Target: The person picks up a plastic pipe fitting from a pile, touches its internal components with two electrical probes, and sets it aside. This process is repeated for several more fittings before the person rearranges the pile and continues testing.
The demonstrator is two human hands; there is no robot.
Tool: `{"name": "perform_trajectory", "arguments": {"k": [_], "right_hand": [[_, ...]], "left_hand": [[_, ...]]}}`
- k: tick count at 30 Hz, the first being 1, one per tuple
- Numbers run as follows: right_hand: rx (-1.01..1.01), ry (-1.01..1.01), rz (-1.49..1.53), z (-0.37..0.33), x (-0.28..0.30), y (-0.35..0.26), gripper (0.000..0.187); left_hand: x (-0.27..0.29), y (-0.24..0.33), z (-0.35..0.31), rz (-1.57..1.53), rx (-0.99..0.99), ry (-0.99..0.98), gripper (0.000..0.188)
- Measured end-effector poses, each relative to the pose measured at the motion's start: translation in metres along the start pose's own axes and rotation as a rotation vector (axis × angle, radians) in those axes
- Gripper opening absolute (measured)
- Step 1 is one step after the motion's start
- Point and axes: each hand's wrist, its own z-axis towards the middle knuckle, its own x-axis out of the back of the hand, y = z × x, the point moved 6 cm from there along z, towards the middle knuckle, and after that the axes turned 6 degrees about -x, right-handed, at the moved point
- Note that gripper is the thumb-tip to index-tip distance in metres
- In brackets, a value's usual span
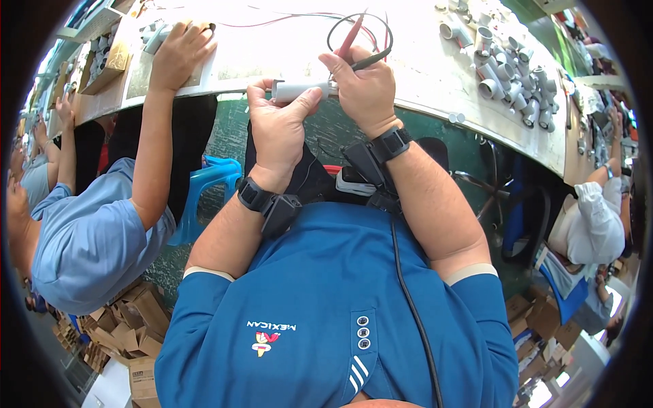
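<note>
My left hand point(280, 129) is closed around a light grey-white cylinder point(294, 90), its thumb lying along the side. The cylinder lies level just over the table's near edge, its right end facing my other hand. In my right hand point(367, 94) are a red test probe point(350, 37) and a black test probe point(373, 58), gripped between thumb and fingers. The red one points up and away; the black one slants, its cable looping above the hand. Where the black probe's tip is, my fingers hide. Small metal-looking parts point(332, 87) show at the cylinder's right end.
On the white table point(422, 75), many white and grey cylinders point(510, 71) are heaped at the right. A co-worker's hand point(182, 51) rests on similar parts at the left. Red and black leads point(272, 19) cross the back. A blue stool point(211, 183) stands beside me.
</note>
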Motion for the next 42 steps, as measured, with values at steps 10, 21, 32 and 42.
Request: {"name": "perform_trajectory", "arguments": {"k": [10, 21, 32, 42], "right_hand": [[0.001, 0.021, -0.003, -0.002, 0.000, -0.001, 0.031], [-0.008, 0.022, 0.011, 0.000, -0.001, 0.001, 0.029], [0.030, -0.012, 0.008, -0.001, 0.001, 0.003, 0.020], [-0.018, 0.000, 0.110, -0.002, -0.004, 0.000, 0.024]], "left_hand": [[0.000, -0.003, 0.003, -0.018, -0.014, -0.009, 0.052], [0.000, -0.003, 0.006, -0.010, -0.015, -0.014, 0.053], [0.000, -0.005, -0.001, 0.098, 0.071, 0.058, 0.056], [0.003, -0.002, 0.004, 0.039, 0.005, 0.025, 0.056]]}}
